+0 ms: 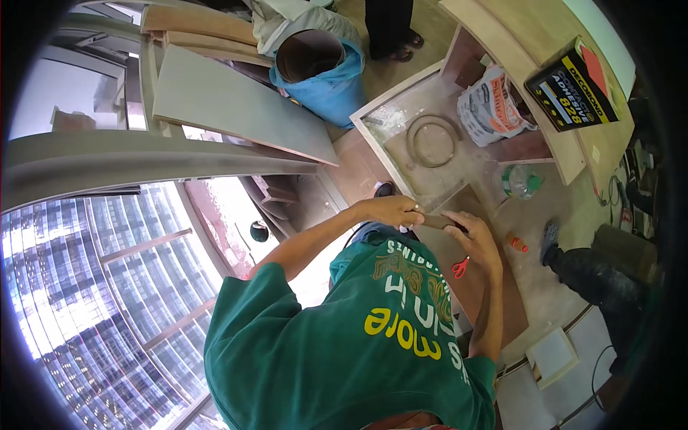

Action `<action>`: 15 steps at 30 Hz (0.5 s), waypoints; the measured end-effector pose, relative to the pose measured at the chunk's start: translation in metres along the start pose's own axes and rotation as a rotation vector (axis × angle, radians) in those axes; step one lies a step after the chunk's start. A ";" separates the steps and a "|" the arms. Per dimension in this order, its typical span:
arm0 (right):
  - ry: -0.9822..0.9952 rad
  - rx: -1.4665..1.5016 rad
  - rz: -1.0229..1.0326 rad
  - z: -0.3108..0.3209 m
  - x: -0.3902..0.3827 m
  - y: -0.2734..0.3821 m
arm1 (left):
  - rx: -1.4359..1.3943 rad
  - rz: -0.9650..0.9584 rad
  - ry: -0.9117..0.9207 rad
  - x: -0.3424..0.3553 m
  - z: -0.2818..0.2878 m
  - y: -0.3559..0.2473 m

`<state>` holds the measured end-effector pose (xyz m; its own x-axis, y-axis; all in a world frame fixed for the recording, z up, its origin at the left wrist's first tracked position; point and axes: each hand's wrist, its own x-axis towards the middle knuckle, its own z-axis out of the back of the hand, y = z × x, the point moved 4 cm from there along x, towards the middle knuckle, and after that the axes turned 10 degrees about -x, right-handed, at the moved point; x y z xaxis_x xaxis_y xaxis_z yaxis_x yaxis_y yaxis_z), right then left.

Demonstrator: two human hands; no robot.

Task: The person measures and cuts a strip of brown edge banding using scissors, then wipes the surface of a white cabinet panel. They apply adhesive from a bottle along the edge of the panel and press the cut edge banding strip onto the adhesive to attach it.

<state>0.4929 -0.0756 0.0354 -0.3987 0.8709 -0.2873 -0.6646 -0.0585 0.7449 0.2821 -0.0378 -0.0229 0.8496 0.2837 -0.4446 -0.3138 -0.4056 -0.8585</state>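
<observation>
A short brown strip (437, 221) stretches between my two hands above a brown board (505, 297). My left hand (393, 211) pinches its left end with curled fingers. At the other end, my right hand (473, 238) grips the strip between thumb and fingers, which partly hide it. Red-handled scissors (460, 268) lie on the board below my right hand. Beyond my hands, a coil of similar brown banding (432, 141) rests on the dusty surface inside a wooden frame (396, 89).
A clear plastic bottle (521, 180), an orange-capped bottle (517, 243) and a white sack (494, 107) sit at right. A black-and-yellow can (573, 87) stands on a wooden top. Another person's leg (595, 276) reaches in from the right. Left are a pale panel (244, 107) and windows.
</observation>
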 end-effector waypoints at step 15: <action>-0.132 -0.358 0.115 -0.015 0.012 0.017 | -0.058 0.225 0.114 -0.005 0.030 0.006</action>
<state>0.4668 -0.0736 0.0357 -0.4146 0.9025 -0.1168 -0.8077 -0.3058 0.5041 0.2632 -0.0153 -0.0332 0.8044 0.0827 -0.5883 -0.4784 -0.4972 -0.7239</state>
